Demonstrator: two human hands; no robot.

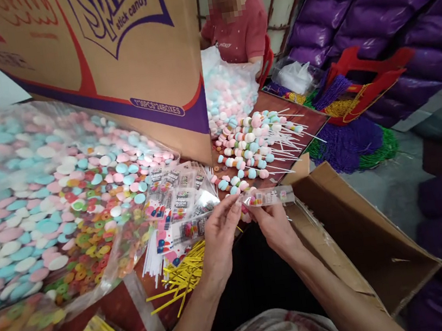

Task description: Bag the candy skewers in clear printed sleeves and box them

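Near the table's front edge, my left hand (222, 231) and my right hand (272, 223) are close together, fingers pinched at one end of a small clear printed bag (270, 197). The bag stretches to the right above my right hand. Pink candy shows just under the fingers, partly hidden. Left of my left hand lies a pile of printed clear bags (180, 198), with yellow twist ties (186, 271) and white sticks (152, 260) below it. Behind my hands is a heap of candy skewers (251, 147) on white sticks.
Loose marshmallow candies (20, 232) and gummy rings (89, 255) cover the left side. A large printed carton (108, 66) stands behind them. At right is an open cardboard box (357, 228). A person (238, 26) in a red shirt sits across the table (118, 311).
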